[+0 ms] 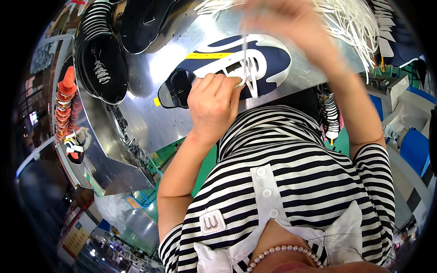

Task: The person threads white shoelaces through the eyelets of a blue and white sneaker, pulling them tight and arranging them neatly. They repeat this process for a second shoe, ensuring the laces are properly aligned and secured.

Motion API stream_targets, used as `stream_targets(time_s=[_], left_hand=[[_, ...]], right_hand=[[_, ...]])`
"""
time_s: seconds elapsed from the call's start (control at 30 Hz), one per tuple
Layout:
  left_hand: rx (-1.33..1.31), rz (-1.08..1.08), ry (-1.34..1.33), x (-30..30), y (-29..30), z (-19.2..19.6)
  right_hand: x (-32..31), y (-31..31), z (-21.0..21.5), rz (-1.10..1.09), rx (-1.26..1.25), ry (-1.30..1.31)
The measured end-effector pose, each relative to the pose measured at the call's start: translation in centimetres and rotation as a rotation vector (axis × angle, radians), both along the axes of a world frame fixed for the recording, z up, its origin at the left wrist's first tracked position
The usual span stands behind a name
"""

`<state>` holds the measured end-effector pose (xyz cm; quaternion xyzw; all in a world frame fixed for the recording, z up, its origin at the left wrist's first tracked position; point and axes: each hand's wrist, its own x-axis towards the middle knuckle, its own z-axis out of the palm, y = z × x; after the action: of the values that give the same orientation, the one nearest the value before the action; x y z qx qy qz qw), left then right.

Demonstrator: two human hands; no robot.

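Observation:
A navy and white shoe upper [276,58] lies on its side on the metal tabletop, its toe to the right. My left hand [213,102] is closed on the upper at its lacing opening, fingers curled and thumb toward the eyelets. White shoelace [253,82] threads through the eyelets, with loose lengths hanging over the near side. One length rises from the eyelets toward my right hand [291,22], which is raised above the far side of the upper. Motion smears the right fingers, so their grip on the lace cannot be made out.
Loose white laces [350,29] lie in a heap at the far right of the metal table [157,123]. Dark shoe uppers [101,68] lie at the far left. Beyond the left edge stands a stack of orange-red pieces [66,102].

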<state>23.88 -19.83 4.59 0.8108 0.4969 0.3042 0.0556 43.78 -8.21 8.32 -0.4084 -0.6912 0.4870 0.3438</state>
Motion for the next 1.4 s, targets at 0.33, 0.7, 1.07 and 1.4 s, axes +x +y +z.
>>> stream_targets(time_s=[0.33,0.7,1.07,1.4], left_hand=[[-0.230,0.065,-0.112,-0.4,-0.5,1.6],[-0.372,0.488,-0.303,-0.2,0.9,0.4],[-0.300,0.480,-0.355,-0.3,1.6,-0.9],[-0.286,0.534,-0.281,0.2,1.2,-0.7]], right_hand=[[-1.4,-3.5,-3.7,0.071,-0.264,0.223],[-4.0,-2.7,-2.2,0.039,-0.248,0.050],[-3.9,-1.5,-4.8,0.139,-0.035,-0.066],[-1.3,-4.0,-3.0,0.123,0.054,-0.130]])
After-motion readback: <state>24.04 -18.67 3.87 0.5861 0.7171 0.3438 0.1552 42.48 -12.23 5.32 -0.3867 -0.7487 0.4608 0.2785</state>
